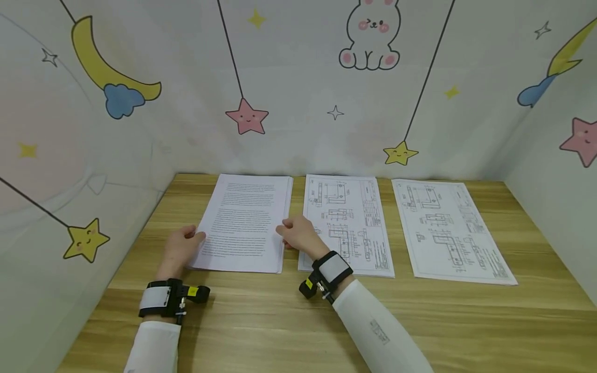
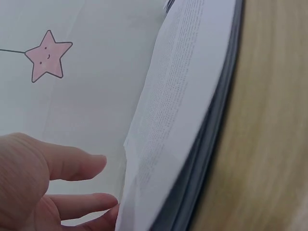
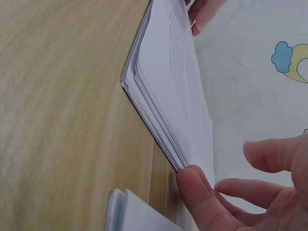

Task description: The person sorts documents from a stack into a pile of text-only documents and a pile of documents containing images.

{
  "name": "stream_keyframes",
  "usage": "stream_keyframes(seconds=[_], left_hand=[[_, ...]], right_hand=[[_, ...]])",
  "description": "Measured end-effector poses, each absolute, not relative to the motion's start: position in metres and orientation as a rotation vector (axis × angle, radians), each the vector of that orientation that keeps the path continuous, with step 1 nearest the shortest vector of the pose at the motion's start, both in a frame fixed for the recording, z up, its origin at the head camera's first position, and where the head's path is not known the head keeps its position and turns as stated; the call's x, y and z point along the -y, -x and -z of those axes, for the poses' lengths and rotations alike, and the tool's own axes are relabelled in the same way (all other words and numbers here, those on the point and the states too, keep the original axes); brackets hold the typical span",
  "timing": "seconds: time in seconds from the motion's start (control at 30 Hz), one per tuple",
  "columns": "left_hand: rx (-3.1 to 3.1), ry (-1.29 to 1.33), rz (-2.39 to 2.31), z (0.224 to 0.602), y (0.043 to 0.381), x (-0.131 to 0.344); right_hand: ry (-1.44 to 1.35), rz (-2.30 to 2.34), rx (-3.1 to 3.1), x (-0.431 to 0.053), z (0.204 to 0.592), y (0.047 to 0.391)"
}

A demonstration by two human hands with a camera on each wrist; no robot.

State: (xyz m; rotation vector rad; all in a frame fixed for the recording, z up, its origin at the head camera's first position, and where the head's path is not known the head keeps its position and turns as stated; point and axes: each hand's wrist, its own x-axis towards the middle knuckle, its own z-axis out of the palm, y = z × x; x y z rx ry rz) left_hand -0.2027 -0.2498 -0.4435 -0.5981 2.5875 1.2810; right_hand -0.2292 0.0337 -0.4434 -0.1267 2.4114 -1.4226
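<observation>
A stack of white paper (image 1: pixel 247 220) printed with lines of text lies on the wooden table, between the two hands. At its left edge is my left hand (image 1: pixel 179 248); in the left wrist view the fingertips (image 2: pixel 110 199) touch the side of the sheets and the thumb stands apart. My right hand (image 1: pixel 303 235) is at the opposite edge. Seen from the right wrist, its fingers (image 3: pixel 197 185) meet the side of the stack (image 3: pixel 161 62), with the thumb clear of the paper. The sheets' edges are slightly uneven.
Right of the text stack lies a second pile with technical drawings (image 1: pixel 380 243), partly under my right forearm's wrist strap (image 1: pixel 332 267). Farther right is another set of drawings (image 1: pixel 448 233). A printed cloth wall (image 1: pixel 298 140) rises behind the table (image 1: pixel 242 321).
</observation>
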Motion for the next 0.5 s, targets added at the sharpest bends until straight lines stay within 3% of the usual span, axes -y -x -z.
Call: stream_keyframes(seconds=[0.5], left_hand=[[-2.683,0.497,-1.188,0.427,0.203,0.241]], right_hand=[[0.322,1.478,-2.426,-0.086,0.428,0.219]])
